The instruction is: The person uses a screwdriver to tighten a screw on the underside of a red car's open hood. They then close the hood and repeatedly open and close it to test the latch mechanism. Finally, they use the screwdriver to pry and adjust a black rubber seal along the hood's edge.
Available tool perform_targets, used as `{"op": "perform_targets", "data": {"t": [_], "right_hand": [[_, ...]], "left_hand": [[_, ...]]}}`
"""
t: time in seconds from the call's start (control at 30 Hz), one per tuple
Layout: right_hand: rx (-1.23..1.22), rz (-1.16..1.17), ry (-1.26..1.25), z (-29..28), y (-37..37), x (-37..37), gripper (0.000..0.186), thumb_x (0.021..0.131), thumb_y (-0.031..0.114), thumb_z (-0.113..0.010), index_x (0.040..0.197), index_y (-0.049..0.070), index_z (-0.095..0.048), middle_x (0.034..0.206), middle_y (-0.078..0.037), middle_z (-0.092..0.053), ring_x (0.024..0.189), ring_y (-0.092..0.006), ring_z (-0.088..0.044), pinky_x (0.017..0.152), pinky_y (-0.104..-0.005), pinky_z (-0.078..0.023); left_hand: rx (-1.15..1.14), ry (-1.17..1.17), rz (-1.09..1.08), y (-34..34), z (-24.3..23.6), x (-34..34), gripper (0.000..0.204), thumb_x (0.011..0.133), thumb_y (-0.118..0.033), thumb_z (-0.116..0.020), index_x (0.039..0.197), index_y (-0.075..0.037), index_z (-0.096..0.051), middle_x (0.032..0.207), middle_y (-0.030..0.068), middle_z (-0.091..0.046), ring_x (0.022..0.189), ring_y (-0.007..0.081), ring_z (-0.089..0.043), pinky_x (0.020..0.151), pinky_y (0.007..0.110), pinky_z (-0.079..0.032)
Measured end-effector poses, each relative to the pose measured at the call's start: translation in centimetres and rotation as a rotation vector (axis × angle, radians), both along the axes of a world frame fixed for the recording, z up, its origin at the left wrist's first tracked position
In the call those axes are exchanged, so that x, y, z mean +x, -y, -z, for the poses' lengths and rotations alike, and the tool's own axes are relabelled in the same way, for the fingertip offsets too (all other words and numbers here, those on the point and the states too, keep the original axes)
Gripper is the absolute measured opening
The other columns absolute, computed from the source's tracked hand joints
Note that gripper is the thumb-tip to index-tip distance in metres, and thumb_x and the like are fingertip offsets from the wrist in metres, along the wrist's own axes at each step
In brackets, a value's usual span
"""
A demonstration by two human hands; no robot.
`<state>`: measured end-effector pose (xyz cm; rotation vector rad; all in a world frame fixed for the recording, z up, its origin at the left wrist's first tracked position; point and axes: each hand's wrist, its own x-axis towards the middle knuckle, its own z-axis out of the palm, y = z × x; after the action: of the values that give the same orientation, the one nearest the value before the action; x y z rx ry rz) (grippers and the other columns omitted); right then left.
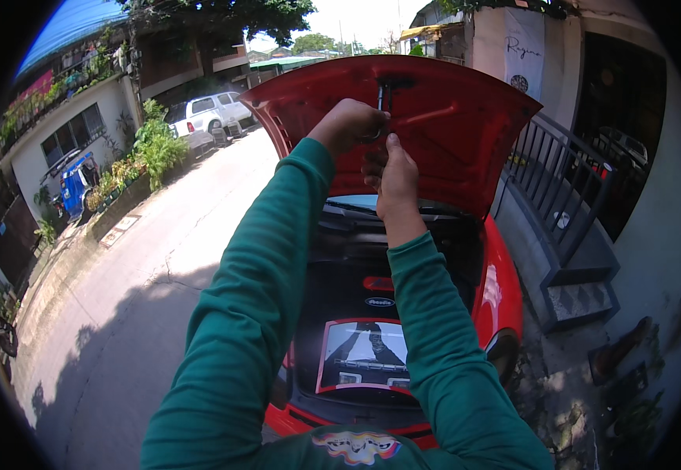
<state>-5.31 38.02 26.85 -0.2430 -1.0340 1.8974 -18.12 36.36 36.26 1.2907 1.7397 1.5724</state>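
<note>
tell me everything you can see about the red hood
The red hood is raised, its underside facing the camera. It looks like painted metal, sunlit, with pressed ribs and a dark latch piece near its top middle. It stands over the open front bay of the red car. The left hand and right hand reach up to the latch area; what they grip is unclear.

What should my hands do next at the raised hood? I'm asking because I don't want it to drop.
Probably keep the left hand braced on the red hood while the right hand guides the thin dark rod toward the dark fitting above. Both hands are crowded at that rod on the hood's underside, and whether it is seated cannot be told.
</note>
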Motion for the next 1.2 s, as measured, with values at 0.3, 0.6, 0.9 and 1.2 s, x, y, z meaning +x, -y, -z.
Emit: {"op": "perform_targets", "data": {"t": [0.3, 0.6, 0.9, 1.2], "right_hand": [[0.054, 0.057, -0.149, -1.5, 0.7, -0.3, 0.021, 0.108, 0.017, -0.059, 0.122, 0.001, -0.059, 0.099, -0.010, -0.073, 0.082, -0.0163, -0.072, 0.070, -0.0287, -0.059], [-0.228, -0.158, -0.341, -0.5, -0.5, -0.3, 0.027, 0.112, 0.022, -0.048, 0.126, 0.000, -0.058, 0.105, -0.014, -0.074, 0.087, -0.0213, -0.073, 0.074, -0.0329, -0.061], [0.492, 0.586, 0.198, 1.0, -1.7, -3.2, 0.026, 0.102, 0.019, -0.073, 0.118, 0.000, -0.064, 0.083, -0.008, -0.070, 0.067, -0.0142, -0.068, 0.060, -0.0284, -0.052], [-0.275, -0.303, -0.313, -1.2, -1.7, -0.7, 0.027, 0.112, 0.027, -0.052, 0.115, 0.003, -0.062, 0.097, -0.009, -0.072, 0.078, -0.0176, -0.068, 0.066, -0.0330, -0.057]], "left_hand": [[-0.006, 0.014, 0.000, 0.1, 0.2, 1.6, 0.024, 0.098, -0.019, -0.077, 0.104, 0.004, -0.075, 0.078, 0.0079, -0.068, 0.059, 0.0155, -0.061, 0.049, 0.034, -0.045], [-0.038, 0.235, 0.133, -0.2, -0.4, 0.7, 0.025, 0.102, -0.022, -0.071, 0.105, 0.003, -0.074, 0.080, 0.0110, -0.071, 0.071, 0.0224, -0.069, 0.058, 0.034, -0.053], [-0.051, -0.017, -0.078, -1.3, -0.8, 1.2, 0.025, 0.095, -0.018, -0.081, 0.098, 0.006, -0.074, 0.085, 0.0132, -0.074, 0.072, 0.0218, -0.070, 0.064, 0.035, -0.054], [-0.092, 0.153, 0.184, -0.6, -1.3, -0.3, 0.028, 0.102, -0.018, -0.072, 0.112, 0.009, -0.071, 0.098, 0.0170, -0.073, 0.080, 0.0269, -0.073, 0.079, 0.041, -0.064]]}}
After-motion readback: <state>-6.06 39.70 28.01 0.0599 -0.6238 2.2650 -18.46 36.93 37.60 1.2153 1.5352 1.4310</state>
